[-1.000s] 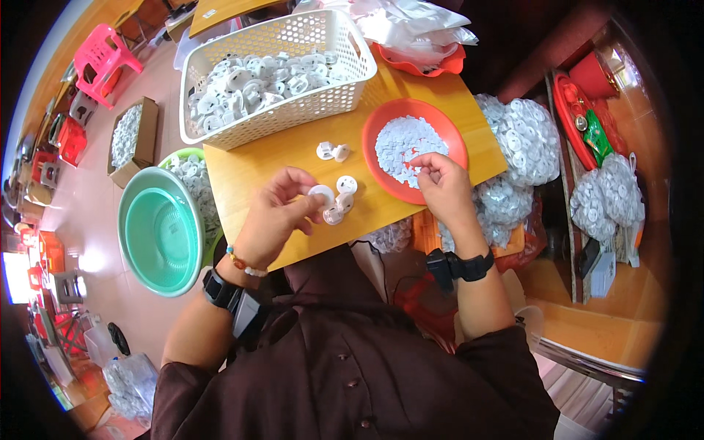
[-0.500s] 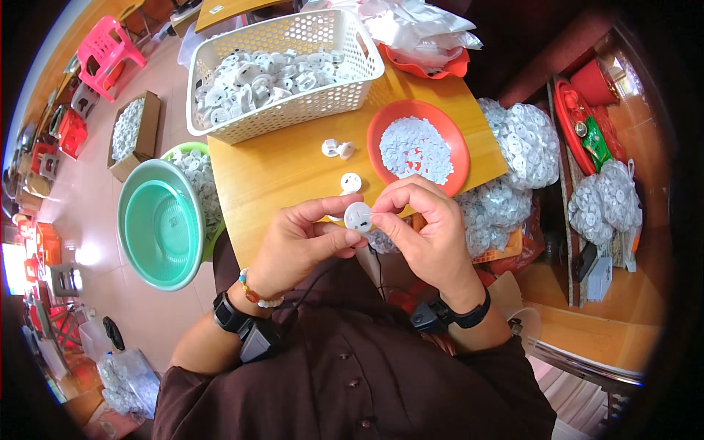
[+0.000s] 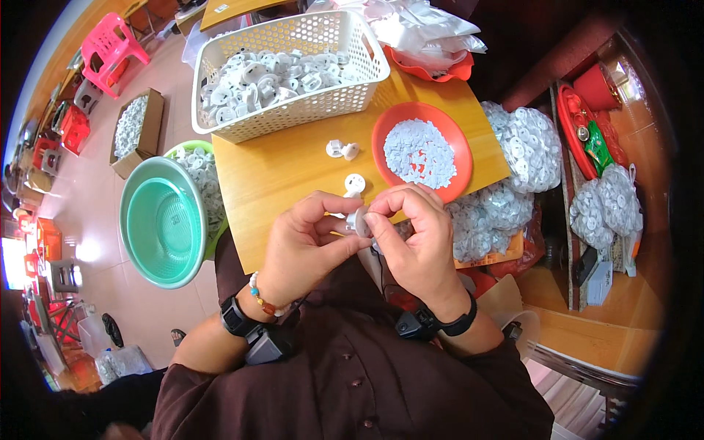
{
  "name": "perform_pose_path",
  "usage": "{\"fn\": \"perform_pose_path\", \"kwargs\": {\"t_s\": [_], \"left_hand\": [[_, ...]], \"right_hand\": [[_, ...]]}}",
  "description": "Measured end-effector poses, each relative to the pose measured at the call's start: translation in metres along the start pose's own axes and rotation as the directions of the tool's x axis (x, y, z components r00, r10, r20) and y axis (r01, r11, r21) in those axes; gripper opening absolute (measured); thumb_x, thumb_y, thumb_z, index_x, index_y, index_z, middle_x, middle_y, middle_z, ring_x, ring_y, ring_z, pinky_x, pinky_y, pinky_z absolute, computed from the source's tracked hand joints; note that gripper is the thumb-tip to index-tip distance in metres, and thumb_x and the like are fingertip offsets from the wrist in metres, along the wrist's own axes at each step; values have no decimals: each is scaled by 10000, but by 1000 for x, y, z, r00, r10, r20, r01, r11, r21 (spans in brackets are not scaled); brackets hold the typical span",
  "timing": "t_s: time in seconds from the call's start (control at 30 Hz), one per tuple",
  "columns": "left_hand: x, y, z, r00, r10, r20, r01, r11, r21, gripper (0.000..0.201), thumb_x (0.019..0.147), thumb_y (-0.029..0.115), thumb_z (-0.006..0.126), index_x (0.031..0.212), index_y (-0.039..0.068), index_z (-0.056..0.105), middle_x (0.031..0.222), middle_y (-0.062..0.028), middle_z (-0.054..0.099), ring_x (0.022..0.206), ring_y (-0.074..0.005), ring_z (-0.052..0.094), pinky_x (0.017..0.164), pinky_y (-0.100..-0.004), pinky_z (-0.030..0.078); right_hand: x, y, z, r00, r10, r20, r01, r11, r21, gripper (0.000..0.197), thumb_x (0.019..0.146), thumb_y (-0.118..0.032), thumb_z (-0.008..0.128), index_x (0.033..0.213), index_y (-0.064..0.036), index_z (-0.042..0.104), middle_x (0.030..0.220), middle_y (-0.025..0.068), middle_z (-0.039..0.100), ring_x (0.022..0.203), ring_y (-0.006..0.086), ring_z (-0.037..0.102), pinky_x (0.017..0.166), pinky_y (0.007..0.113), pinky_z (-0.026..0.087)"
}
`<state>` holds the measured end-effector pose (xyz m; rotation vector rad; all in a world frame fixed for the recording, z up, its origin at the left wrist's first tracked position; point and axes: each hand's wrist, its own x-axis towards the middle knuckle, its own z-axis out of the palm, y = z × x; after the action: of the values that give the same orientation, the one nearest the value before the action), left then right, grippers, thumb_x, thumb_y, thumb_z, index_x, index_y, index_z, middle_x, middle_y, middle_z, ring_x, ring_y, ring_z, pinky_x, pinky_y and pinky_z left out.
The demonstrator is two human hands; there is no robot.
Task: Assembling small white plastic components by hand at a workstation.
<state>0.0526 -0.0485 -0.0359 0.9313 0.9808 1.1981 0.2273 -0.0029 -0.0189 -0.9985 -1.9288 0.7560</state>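
A small round white plastic part (image 3: 358, 221) is held up over the near edge of the wooden table, its disc turned nearly edge-on. My left hand (image 3: 302, 238) grips it from the left between thumb and fingers. The thumb and forefinger of my right hand (image 3: 419, 238) press against the disc's face from the right. Whether a small piece lies under that thumb is hidden. Just beyond my fingers lies a similar white part (image 3: 355, 182), with two more parts (image 3: 342, 149) farther back. To their right, a red plate (image 3: 462, 172) bears many small pale flat pieces (image 3: 416, 147).
A white perforated basket (image 3: 293, 116) full of similar parts stands at the table's back. Left of the table are a teal basin (image 3: 130, 227) and a cardboard box (image 3: 152, 121) of parts. Clear bags of parts (image 3: 532, 150) sit at the right, beside a red dish (image 3: 458, 67).
The round part has turned from face-up to nearly edge-on. My right thumb has moved onto its face; a thin pale piece showed at those fingertips before. A dark shape has appeared at lower left.
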Motion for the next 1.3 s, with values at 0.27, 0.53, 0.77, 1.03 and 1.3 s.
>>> {"fn": "perform_pose_path", "kwargs": {"t_s": [0.27, 0.53, 0.77, 1.03, 1.3], "left_hand": [[-1, -2, -1, 988, 149, -31, -141, 973, 185, 352, 808, -73, 731, 1140, -5, 637, 1045, -49, 616, 932, -130, 684, 799, -255, 586], [-3, -2, 0, 980, 200, -25, -185, 942, 281, 320, 794, -56, 748, 1101, -1, 674, 1043, -62, 617, 883, -129, 678, 769, -249, 587], [-3, -1, -1, 983, 185, -20, -174, 949, 263, 352, 789, -61, 745, 1127, 3, 672, 1052, -66, 617, 881, -133, 681, 779, -243, 583], [-4, 1, -1, 977, 213, -16, -194, 917, 349, 341, 785, -63, 747, 1113, 4, 678, 1027, -66, 624, 873, -127, 680, 758, -239, 581], [0, 0, 1, 980, 198, 9, -189, 923, 336, 338, 785, -60, 751, 1107, 16, 683, 1026, -62, 627, 862, -124, 677, 747, -241, 579]], "right_hand": [[-4, -2, 3, 1000, 1, 19, -1, 999, 35, 81, 835, -86, 669, 849, -95, 589, 905, 20, 661, 899, 217, 626, 919, 395, 352], [-6, -1, 1, 999, -16, 29, 16, 1000, 0, 85, 822, -82, 689, 846, -92, 608, 910, 17, 674, 898, 213, 639, 921, 397, 367], [-7, 0, -6, 997, 44, 61, -48, 996, 73, 81, 815, -63, 702, 874, -71, 648, 932, 62, 695, 928, 222, 657, 1021, 456, 355], [-5, -3, 3, 999, -45, 5, 45, 998, -50, 70, 832, -69, 672, 821, -90, 607, 875, 34, 684, 864, 226, 660, 1017, 439, 357], [-6, 10, -5, 997, 43, 62, -51, 988, 148, 74, 837, -88, 699, 842, -81, 625, 898, 39, 686, 934, 215, 655, 1029, 447, 349]]}}
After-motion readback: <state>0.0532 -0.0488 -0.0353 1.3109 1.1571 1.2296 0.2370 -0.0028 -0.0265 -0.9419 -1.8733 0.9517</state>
